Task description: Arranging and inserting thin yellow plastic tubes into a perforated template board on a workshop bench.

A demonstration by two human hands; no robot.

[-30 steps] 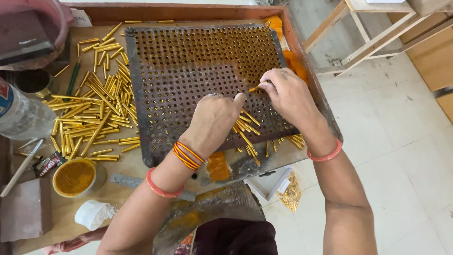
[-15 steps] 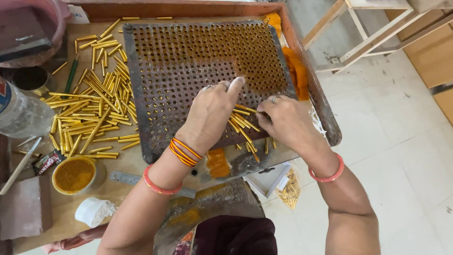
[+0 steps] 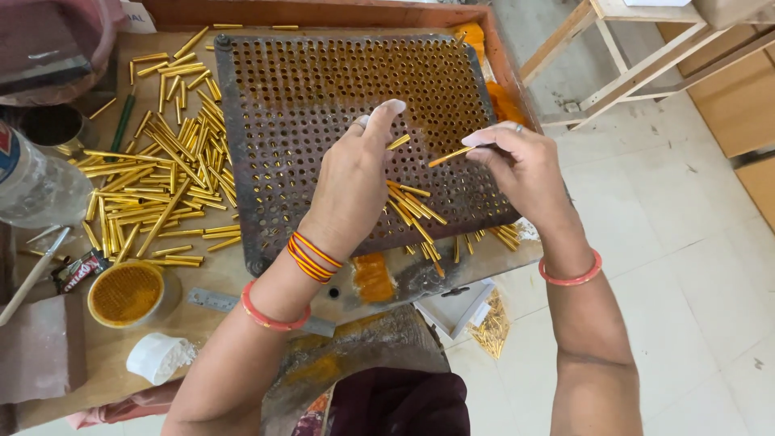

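Observation:
A dark perforated metal plate (image 3: 307,89) lies on the wooden worktable, its holes filled with small yellow tubes. My right hand (image 3: 525,173) pinches one thin yellow tube (image 3: 449,157) above the plate's right part. My left hand (image 3: 351,182) hovers over the plate's middle, holding another short yellow tube (image 3: 398,142) between its fingertips. A loose cluster of yellow tubes (image 3: 416,208) lies on the plate just under both hands. Orange bangles and threads ring both wrists.
A big heap of yellow tubes (image 3: 157,182) covers the table left of the plate. A plastic bottle (image 3: 36,182), a round tin of orange paste (image 3: 125,295), a metal ruler (image 3: 218,300) and a white powder cup (image 3: 157,357) stand at the left. A wooden frame (image 3: 613,64) stands on the tiled floor at right.
Both hands dipped to the loose tubes near the plate's lower edge, then rose again. My right hand now holds one tube lifted over the plate; my left hand moved up beside it.

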